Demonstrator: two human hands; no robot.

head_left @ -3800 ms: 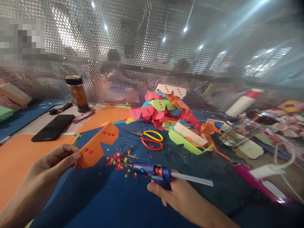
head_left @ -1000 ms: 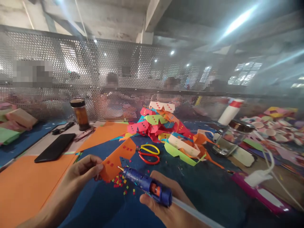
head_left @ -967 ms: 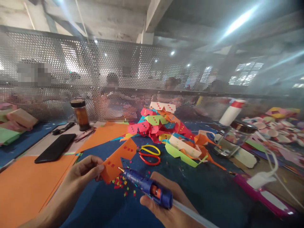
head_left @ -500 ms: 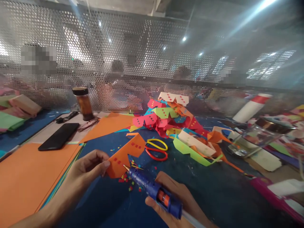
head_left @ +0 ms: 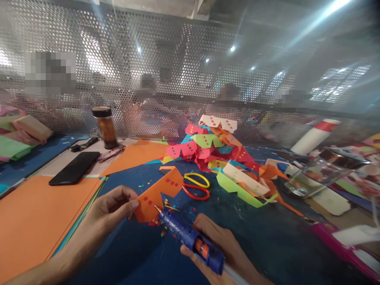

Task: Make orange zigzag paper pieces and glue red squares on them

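Note:
My left hand point(head_left: 114, 209) pinches the left end of an orange paper mask point(head_left: 164, 184), which is notched at its lower edge and dotted with small red squares. In my right hand point(head_left: 219, 241) is a blue glue gun point(head_left: 181, 229) with a translucent stick coming out of its rear. Its metal tip is at the mask's face, close to the left group of squares; I cannot tell whether it touches. Tiny coloured paper squares point(head_left: 154, 223) lie scattered below the mask. Scissors point(head_left: 196, 186) with one yellow and one red handle lie just right of it.
Behind stands a pile of coloured paper masks point(head_left: 208, 140), with a green mask point(head_left: 237, 190) nearer. Orange sheets point(head_left: 38, 221), a black phone point(head_left: 75, 168) and a brown jar point(head_left: 106, 128) are left. Right are a clear jar point(head_left: 323, 170), a white bottle point(head_left: 314, 136) and a perforated metal screen point(head_left: 178, 59) behind.
Hardly anything differs. The view has shifted slightly; my left hand still pinches the orange mask, and the glue gun's tip stays by the left group of squares.

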